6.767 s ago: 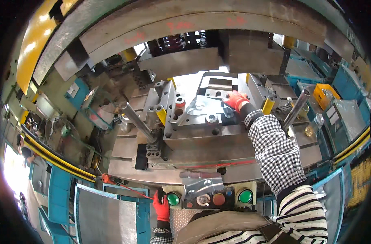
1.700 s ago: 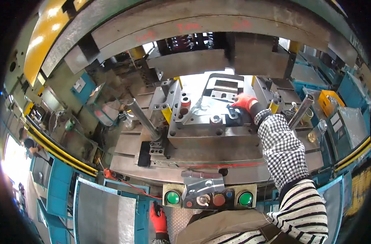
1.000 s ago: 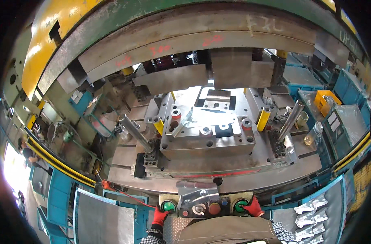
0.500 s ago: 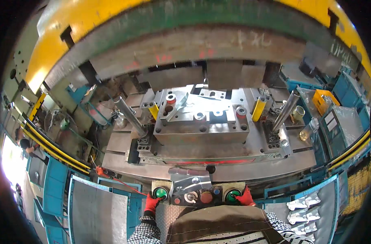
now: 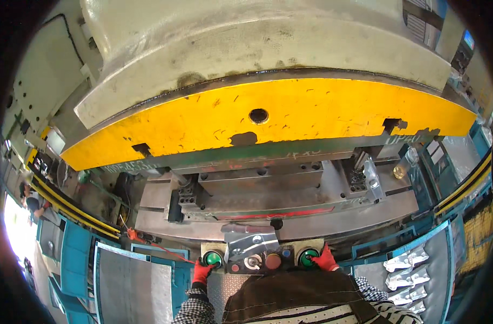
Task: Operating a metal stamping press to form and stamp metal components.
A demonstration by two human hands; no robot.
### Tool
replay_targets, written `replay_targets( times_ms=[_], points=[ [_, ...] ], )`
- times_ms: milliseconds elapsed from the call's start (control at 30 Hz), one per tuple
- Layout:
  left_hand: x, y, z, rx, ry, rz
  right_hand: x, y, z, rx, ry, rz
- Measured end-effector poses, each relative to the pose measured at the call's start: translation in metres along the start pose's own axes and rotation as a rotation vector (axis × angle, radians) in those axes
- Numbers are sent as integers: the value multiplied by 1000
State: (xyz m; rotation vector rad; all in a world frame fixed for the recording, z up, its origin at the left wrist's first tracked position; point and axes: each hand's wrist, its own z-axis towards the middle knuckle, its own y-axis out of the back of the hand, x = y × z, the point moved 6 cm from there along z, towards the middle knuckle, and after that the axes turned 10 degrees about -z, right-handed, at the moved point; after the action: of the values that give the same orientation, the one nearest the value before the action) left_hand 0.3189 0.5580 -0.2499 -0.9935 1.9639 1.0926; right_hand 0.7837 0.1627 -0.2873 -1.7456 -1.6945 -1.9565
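Note:
My left hand point(image 5: 202, 271), in a red glove, is at the left green push button point(image 5: 214, 258) of the control panel, its fingers bent and touching the button. On the panel's other side my right hand point(image 5: 326, 260), also red-gloved, presses the right green push button point(image 5: 308, 257) with curled fingers. Between them are a red button point(image 5: 273, 262), a selector switch point(image 5: 253, 262) and a bent metal part point(image 5: 250, 241) resting on the panel. Ahead, the yellow press ram point(image 5: 289, 108) is down over the lower die point(image 5: 257, 191), hiding the top of the die and any workpiece there.
Several formed metal parts point(image 5: 400, 280) lie on the right-hand table. A grey-topped table point(image 5: 133, 283) stands at the left. Yellow-and-black rails point(image 5: 73, 200) flank the press. A clear bottle point(image 5: 406, 164) stands on the bed's right side. A person point(image 5: 33, 202) is far left.
The press ram has come down onto the lower die, covering the guide posts and the bright sheet seen before. Both hands have stayed at the green buttons.

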Motion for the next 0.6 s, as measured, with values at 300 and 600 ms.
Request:
replay_targets(
  times_ms=[300,600],
  points=[
    [1,40,63,410,-121,405,13,-3,3,-30,190,91],
    [-487,-43,-4,-101,-1248,206,-59,-25,11,-7,2,129]
  ],
)
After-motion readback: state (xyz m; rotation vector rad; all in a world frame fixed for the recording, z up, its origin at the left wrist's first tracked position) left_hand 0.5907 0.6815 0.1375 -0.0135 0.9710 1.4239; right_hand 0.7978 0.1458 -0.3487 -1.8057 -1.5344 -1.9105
